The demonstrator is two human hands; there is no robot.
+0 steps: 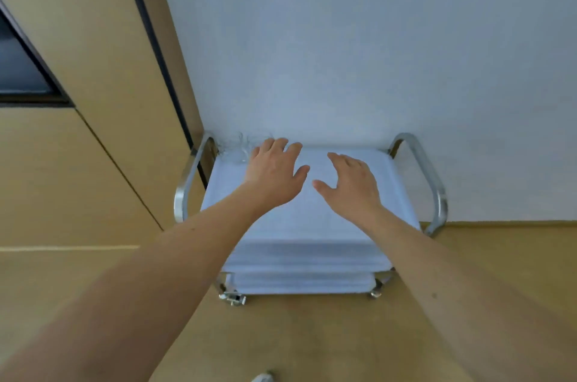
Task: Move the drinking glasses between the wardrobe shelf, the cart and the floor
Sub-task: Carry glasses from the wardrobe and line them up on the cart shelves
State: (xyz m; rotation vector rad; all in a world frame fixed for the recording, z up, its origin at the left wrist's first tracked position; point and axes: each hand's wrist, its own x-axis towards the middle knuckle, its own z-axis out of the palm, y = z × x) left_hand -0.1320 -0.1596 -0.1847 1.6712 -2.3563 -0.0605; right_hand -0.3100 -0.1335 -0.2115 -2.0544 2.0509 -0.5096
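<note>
A white two-tier cart (312, 225) with chrome side rails stands against the wall. Clear drinking glasses (239, 147) stand blurred at the far left corner of its top shelf; I cannot tell how many. My left hand (274, 172) hovers over the top shelf with fingers spread, its fingertips right beside the glasses. My right hand (352, 182) is stretched out over the middle of the shelf, fingers relaxed, holding nothing.
A tan wardrobe (78, 100) with a dark opening (18, 69) rises on the left, close to the cart's left rail (187, 182). A white wall (374, 38) is behind the cart. Tan floor (312, 335) lies in front, with a shoe tip (262, 378) at the bottom edge.
</note>
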